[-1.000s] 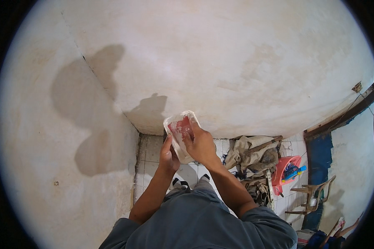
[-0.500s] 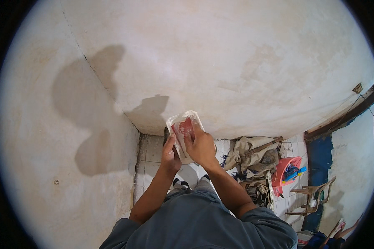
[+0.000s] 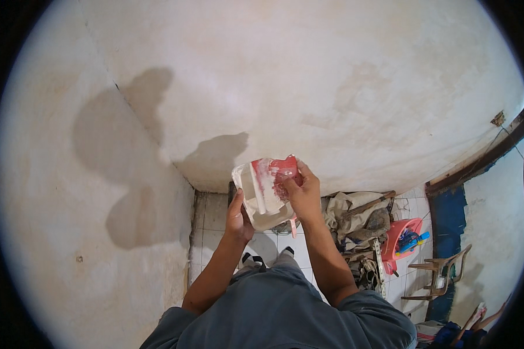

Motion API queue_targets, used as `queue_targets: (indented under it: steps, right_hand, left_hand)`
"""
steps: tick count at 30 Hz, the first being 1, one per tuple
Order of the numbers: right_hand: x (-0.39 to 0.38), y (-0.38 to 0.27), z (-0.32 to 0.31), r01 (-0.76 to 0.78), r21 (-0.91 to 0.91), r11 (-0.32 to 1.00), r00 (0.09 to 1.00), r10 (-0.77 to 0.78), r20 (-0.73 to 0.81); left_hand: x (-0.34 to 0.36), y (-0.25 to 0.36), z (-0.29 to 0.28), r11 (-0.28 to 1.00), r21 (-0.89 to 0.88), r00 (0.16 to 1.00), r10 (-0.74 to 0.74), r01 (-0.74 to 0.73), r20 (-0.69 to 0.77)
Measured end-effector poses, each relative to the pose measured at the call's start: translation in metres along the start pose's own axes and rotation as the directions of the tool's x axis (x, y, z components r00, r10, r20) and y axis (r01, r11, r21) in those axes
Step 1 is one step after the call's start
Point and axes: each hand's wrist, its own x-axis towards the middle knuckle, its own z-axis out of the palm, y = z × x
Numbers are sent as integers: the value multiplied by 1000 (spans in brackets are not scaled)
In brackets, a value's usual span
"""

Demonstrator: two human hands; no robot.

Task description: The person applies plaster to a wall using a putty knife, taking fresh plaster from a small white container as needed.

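Observation:
My left hand (image 3: 237,222) grips the near left side of a shallow white tray (image 3: 236,174), its thumb over the rim. White paste coats the tray inside. My right hand (image 3: 306,195) is closed on a red, flat-bladed putty scraper (image 3: 285,167) smeared with white paste, with the thumb pressed on its face. The scraper is held over the right half of the tray, and a ridge of paste shows along its left edge. A small pinkish piece (image 3: 293,227) sticks out below the tray, beneath my right wrist; what it belongs to is hidden.
Patchy pale walls (image 3: 262,75) meet in a corner at left. On the tiled floor to the right lie crumpled sacks (image 3: 355,212), a pink basin (image 3: 397,238) with a blue tool (image 3: 413,244), and a brown chair (image 3: 439,273). Another person's arm (image 3: 492,320) shows at lower right.
My right hand has moved right and turned the scraper, so its red, paste-smeared face now shows more widely. My left hand stays on the tray.

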Motion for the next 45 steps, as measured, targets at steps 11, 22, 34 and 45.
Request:
queue_targets:
  steps: [11,22,34,45]
  right_hand:
    - [-11,15,-14,-171,469,867,962,250,-113]
    - [17,25,-65,1,642,767,940,219,-263]
    - [128,16,-134,473,444,761,820,-196,-537]
    - [166,-158,-115,587,405,701,752,-285,-595]
  left_hand:
    - [-2,17,-11,996,14,996,-84,84,-40]
    - [31,-14,-55,996,-1,996,-85,85,23]
    - [35,-54,-91,1000,6,996,-10,10,89]
    - [22,-56,-97,998,-31,998,57,-57,-1]
